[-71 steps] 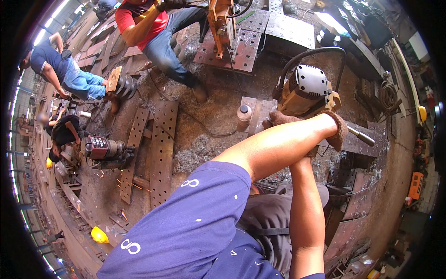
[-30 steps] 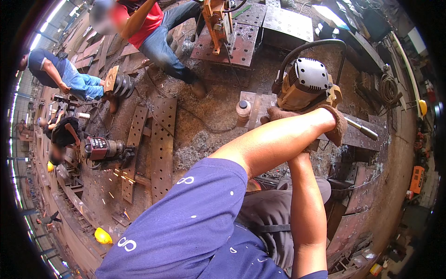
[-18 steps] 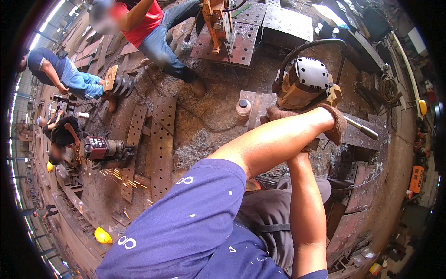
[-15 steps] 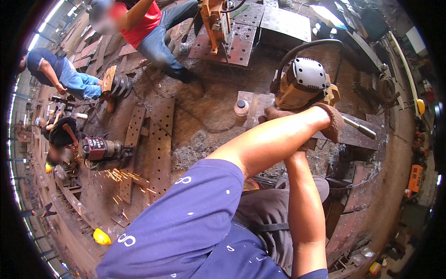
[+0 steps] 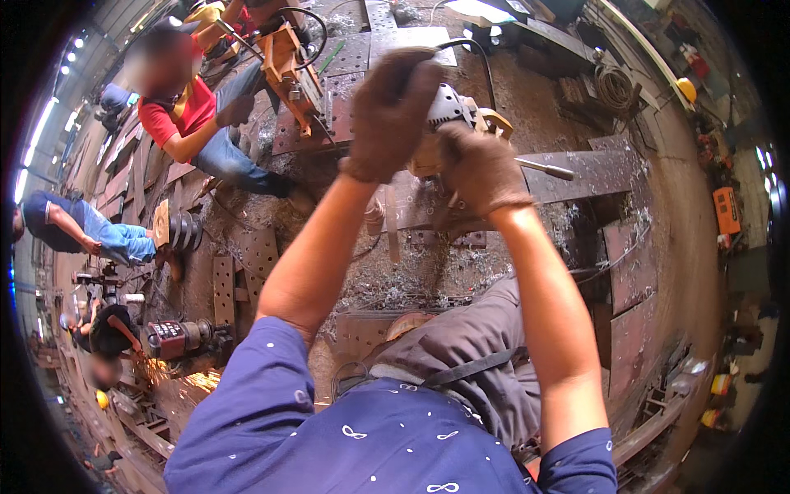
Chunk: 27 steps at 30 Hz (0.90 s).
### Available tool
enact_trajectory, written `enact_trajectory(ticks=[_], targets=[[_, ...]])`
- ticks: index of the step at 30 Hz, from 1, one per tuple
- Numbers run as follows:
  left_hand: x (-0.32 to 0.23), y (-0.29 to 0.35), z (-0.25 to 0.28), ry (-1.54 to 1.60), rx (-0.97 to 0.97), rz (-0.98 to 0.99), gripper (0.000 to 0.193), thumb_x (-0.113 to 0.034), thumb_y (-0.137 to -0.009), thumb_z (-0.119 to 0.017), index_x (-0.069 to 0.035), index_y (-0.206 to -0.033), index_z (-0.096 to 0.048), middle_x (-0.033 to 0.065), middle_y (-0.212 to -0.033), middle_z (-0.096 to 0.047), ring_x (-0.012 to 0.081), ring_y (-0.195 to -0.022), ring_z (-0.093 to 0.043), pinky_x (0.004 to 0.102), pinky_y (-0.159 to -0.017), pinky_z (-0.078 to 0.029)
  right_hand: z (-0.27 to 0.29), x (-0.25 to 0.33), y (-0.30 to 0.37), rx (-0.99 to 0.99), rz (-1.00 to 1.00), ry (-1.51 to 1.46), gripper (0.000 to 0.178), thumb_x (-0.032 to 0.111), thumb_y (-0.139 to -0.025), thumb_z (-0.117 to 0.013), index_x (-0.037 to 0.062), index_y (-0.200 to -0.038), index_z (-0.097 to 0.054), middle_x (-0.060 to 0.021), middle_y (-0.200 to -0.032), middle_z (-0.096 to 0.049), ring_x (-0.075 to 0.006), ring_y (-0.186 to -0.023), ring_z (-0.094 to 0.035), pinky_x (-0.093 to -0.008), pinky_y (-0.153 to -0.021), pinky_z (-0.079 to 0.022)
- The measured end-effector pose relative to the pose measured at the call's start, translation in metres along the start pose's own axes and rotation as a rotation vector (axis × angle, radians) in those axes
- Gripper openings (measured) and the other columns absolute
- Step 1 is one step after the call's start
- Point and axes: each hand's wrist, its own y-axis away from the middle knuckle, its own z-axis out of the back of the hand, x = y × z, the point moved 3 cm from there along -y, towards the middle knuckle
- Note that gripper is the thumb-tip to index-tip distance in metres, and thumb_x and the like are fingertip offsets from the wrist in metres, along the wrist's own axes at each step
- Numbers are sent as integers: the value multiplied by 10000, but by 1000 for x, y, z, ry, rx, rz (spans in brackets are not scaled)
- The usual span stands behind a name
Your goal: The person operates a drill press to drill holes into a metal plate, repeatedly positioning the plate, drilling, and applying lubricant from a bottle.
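Note:
Both my hands wear brown work gloves, smeared by motion. My left hand (image 5: 393,115) is raised in front of the left side of an orange-bodied drilling machine (image 5: 444,107) with a grey vented top. Its fingers bend towards the machine, but their grip is hidden. My right hand (image 5: 484,171) is at the machine's near side, thumb side up, with blurred fingers pointing left and down. Whether it holds anything does not show. A metal lever (image 5: 545,169) sticks out to the right beyond my right hand. Below my left hand stands a small, blurred bottle (image 5: 374,216).
Steel plates (image 5: 576,177) and metal shavings (image 5: 411,276) lie around the machine. A person in a red shirt (image 5: 164,123) stands beside another orange drilling machine (image 5: 288,70) at the upper left. Sparks (image 5: 185,377) fly at the lower left. A coiled cable (image 5: 615,86) lies upper right.
My forearms have uncrossed. My left hand has moved up and left from the machine's right side, and my right hand now shows at its near side. The view has shifted right.

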Motion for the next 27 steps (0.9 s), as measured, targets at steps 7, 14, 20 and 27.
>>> enact_trajectory(ticks=[7,14,20,27], targets=[[82,1,4,-745,236,-314,579,-525,-1025,-756,-46,-1349,-720,221,-1253,-761,399,-1158,-747,486,-1039,-582,70,-177,17,-210,-237,440,272,307,-1093,-664,194,-1331,-730,-158,-1144,-810,-403,-1121,-768,-569,-1014,-560],[99,-23,-22,-1038,415,-240,760,-650,-1016,-700,-80,-1514,-639,219,-1527,-628,444,-1391,-626,518,-1177,-510,-10,-209,75,307,-369,655,728,495,-1135,-547,183,-1760,-338,-150,-1869,-196,-375,-1739,-108,-696,-1369,-58],[92,-45,-42,-1155,586,-53,940,-783,-963,-663,-120,-1620,-551,230,-1560,-617,492,-1358,-644,548,-1131,-524,-94,-258,84,431,-600,391,763,505,-1078,-649,126,-1706,-437,-241,-1805,-320,-428,-1697,-249,-590,-1371,-225],[89,-49,-43,-1158,464,-206,860,-690,-947,-750,-95,-1555,-622,223,-1524,-651,459,-1394,-610,540,-1174,-487,-175,-254,88,478,-725,-124,522,198,-1076,-599,68,-1580,-547,-245,-1609,-545,-417,-1520,-514,-492,-1261,-461]])
